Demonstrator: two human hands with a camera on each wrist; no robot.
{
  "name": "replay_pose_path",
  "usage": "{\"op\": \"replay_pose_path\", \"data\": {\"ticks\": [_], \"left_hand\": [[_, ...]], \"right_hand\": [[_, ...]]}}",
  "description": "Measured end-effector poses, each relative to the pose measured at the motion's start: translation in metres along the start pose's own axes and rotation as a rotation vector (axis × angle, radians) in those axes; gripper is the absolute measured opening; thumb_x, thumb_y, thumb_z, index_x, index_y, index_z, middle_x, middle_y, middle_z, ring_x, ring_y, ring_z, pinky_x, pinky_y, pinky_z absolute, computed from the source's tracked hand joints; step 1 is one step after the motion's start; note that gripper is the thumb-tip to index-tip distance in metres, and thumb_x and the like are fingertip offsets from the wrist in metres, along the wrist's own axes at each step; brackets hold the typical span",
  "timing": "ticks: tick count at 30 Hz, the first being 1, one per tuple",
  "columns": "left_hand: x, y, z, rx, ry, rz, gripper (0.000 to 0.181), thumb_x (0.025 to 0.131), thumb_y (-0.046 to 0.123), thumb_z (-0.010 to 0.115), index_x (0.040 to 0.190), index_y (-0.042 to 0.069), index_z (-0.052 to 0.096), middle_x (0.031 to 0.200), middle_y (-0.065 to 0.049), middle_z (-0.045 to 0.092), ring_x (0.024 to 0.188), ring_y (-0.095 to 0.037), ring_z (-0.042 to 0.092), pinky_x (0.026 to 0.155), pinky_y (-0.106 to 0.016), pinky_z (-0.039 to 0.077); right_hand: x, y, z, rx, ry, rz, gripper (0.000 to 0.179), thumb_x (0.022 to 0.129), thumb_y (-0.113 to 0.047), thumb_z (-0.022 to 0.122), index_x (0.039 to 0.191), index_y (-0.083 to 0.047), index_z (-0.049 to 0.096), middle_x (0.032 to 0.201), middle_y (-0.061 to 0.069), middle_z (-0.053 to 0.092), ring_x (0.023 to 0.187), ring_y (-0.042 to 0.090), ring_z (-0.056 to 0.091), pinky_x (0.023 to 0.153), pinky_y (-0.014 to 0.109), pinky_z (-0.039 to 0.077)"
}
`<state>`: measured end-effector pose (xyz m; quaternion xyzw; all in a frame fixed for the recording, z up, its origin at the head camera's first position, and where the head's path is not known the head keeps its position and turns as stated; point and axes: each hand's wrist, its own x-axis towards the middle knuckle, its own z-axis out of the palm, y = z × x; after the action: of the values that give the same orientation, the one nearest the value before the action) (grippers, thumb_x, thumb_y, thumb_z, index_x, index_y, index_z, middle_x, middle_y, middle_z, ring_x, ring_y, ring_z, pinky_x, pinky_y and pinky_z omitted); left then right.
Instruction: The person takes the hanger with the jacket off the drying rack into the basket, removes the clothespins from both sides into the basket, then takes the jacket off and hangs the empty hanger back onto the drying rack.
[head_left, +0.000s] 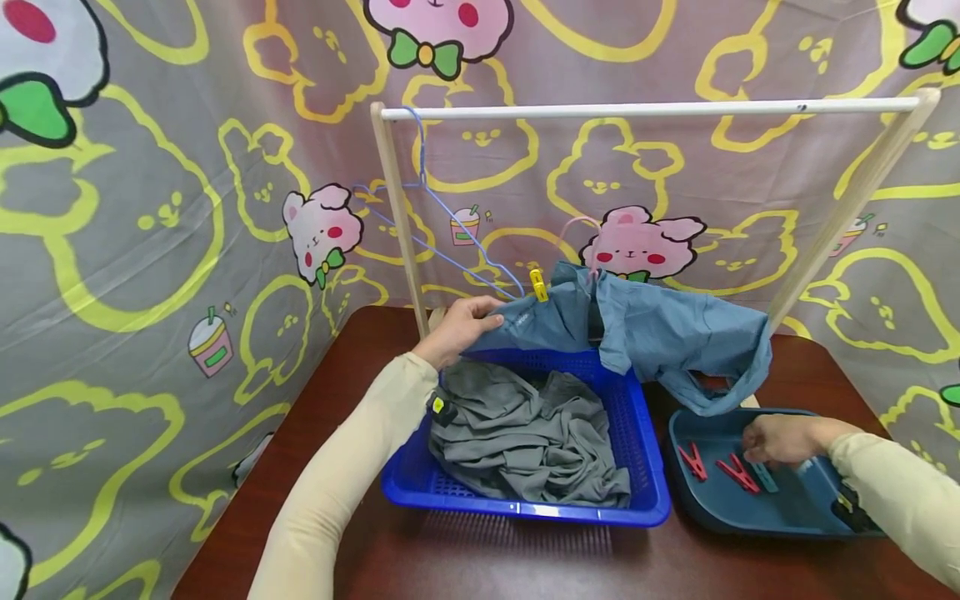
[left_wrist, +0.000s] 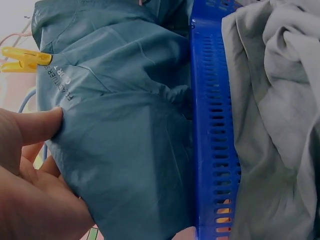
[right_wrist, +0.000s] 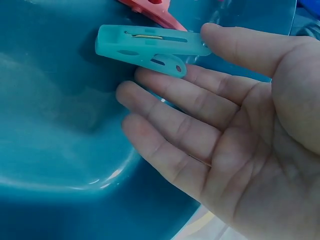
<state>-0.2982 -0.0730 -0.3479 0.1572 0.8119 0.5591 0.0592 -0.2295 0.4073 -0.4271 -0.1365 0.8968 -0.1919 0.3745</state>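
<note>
My left hand (head_left: 463,327) pinches the edge of a blue shirt (head_left: 675,321) between thumb and fingers. In the left wrist view the shirt shows small printed lettering, with a yellow clothespin (left_wrist: 26,60) clipped to its edge just above the thumb. The pink hanger (head_left: 581,221) has its hook rising from the shirt's collar. Down in the dark blue tray (head_left: 780,518), my right hand (right_wrist: 240,130) pinches a teal clothespin (right_wrist: 150,45), thumb tip at one end and fingers beneath. Two red clothespins (head_left: 692,461) lie close by in the tray.
A blue basket (head_left: 525,512) holding crumpled grey fabric (head_left: 532,433) stands in front of the shirt. Above runs a rack with a white bar (head_left: 645,108) and wooden posts. A blue wire hanger (head_left: 457,208) hangs at its left end. Patterned cloth surrounds the brown table (head_left: 487,558).
</note>
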Motion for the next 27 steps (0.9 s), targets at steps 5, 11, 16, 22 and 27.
{"op": "replay_pose_path", "data": {"ticks": [5, 11, 16, 22, 27], "left_hand": [[0.001, 0.0, -0.001, 0.027, -0.025, 0.036, 0.025, 0.096, 0.01, 0.057, 0.119, 0.005, 0.064, 0.118, -0.009, 0.062, 0.109, -0.023, 0.055, 0.091, -0.038, 0.044], [0.001, -0.001, -0.002, 0.032, -0.036, 0.039, 0.025, 0.096, 0.011, 0.056, 0.12, 0.009, 0.064, 0.12, -0.006, 0.061, 0.109, -0.022, 0.056, 0.089, -0.039, 0.045], [-0.001, -0.002, -0.002, 0.034, -0.046, 0.034, 0.026, 0.096, 0.012, 0.056, 0.121, 0.009, 0.063, 0.121, -0.006, 0.061, 0.111, -0.022, 0.055, 0.09, -0.039, 0.045], [-0.003, -0.003, -0.001, 0.024, -0.048, 0.038, 0.026, 0.097, 0.011, 0.055, 0.121, 0.008, 0.063, 0.122, -0.006, 0.06, 0.111, -0.022, 0.055, 0.09, -0.039, 0.044], [-0.003, -0.002, 0.001, 0.022, -0.046, 0.053, 0.025, 0.097, 0.011, 0.055, 0.121, 0.007, 0.063, 0.122, -0.007, 0.06, 0.109, -0.021, 0.055, 0.089, -0.038, 0.045]], "right_hand": [[-0.001, 0.0, 0.0, -0.029, 0.036, -0.001, 0.015, 0.092, -0.017, 0.061, 0.097, -0.002, 0.063, 0.079, 0.004, 0.059, 0.073, 0.021, 0.056, 0.064, 0.039, 0.052], [-0.007, -0.007, 0.0, -0.107, 0.112, 0.002, 0.014, 0.09, -0.019, 0.063, 0.089, -0.005, 0.065, 0.074, 0.003, 0.058, 0.067, 0.018, 0.054, 0.059, 0.033, 0.046], [-0.023, -0.031, -0.008, -0.135, 0.168, -0.074, 0.029, 0.09, -0.021, 0.064, 0.104, 0.004, 0.065, 0.089, 0.007, 0.064, 0.072, 0.019, 0.059, 0.066, 0.038, 0.052], [-0.039, -0.076, -0.023, -0.098, 0.211, -0.18, 0.02, 0.094, -0.025, 0.059, 0.096, -0.007, 0.066, 0.081, -0.002, 0.061, 0.067, 0.013, 0.059, 0.059, 0.028, 0.049], [-0.049, -0.115, -0.033, -0.081, 0.273, -0.302, 0.02, 0.096, -0.03, 0.056, 0.084, -0.015, 0.064, 0.072, -0.003, 0.06, 0.062, 0.012, 0.058, 0.056, 0.027, 0.05]]}}
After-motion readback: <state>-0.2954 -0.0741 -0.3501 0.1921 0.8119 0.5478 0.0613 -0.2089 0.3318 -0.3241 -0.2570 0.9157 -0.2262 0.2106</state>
